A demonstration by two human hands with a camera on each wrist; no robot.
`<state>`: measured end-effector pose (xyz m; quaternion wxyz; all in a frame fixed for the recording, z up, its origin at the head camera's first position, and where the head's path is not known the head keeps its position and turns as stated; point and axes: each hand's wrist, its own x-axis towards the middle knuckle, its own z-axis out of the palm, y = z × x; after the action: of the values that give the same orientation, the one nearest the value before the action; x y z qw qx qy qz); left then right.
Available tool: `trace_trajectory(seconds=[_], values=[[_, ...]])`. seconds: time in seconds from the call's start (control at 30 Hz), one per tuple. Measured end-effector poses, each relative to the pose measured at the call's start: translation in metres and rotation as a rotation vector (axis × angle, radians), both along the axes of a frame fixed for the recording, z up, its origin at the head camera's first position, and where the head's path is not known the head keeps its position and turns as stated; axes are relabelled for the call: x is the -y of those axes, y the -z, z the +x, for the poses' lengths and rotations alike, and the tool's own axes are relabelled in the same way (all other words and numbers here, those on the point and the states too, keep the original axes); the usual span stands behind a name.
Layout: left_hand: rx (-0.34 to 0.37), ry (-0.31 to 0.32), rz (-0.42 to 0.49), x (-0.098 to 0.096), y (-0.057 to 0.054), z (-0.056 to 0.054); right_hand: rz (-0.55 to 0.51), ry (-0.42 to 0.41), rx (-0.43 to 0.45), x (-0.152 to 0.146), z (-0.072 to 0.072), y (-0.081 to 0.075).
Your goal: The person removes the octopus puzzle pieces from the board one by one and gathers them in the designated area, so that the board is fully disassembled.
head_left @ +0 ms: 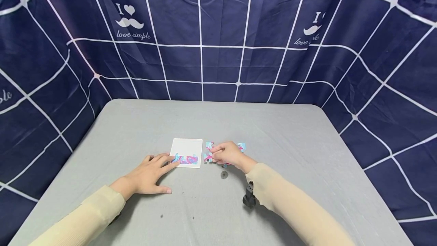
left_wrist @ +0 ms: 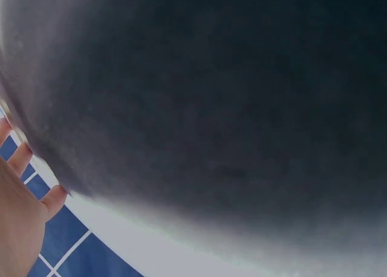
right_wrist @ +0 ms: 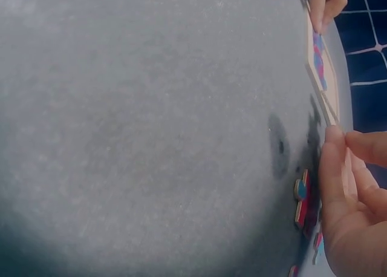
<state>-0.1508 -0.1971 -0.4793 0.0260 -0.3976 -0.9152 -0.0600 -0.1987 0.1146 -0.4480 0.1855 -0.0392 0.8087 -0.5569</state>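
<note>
A white square puzzle board lies on the table, with joined pink, purple and blue puzzle pieces along its near edge. My left hand is spread flat, its fingertips resting on the board's left side and the pieces there; the left wrist view shows only some of its fingers. Right of the board, my right hand pinches a puzzle piece between thumb and bent index finger; the fingers mostly hide it. Loose puzzle pieces lie around and under this hand.
Another loose piece lies just beyond the right hand. The grey tabletop has a dark round spot and small marks nearby. A black device is strapped at the right cuff. Dark blue checked cloth hangs behind and at both sides.
</note>
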Motion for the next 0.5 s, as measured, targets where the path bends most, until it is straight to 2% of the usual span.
trace_trajectory(seconds=[0.5], values=[[0.0,0.005,0.003,0.0003,-0.004,0.0016,0.01,-0.028,0.049,-0.0025,0.0016,-0.0034]])
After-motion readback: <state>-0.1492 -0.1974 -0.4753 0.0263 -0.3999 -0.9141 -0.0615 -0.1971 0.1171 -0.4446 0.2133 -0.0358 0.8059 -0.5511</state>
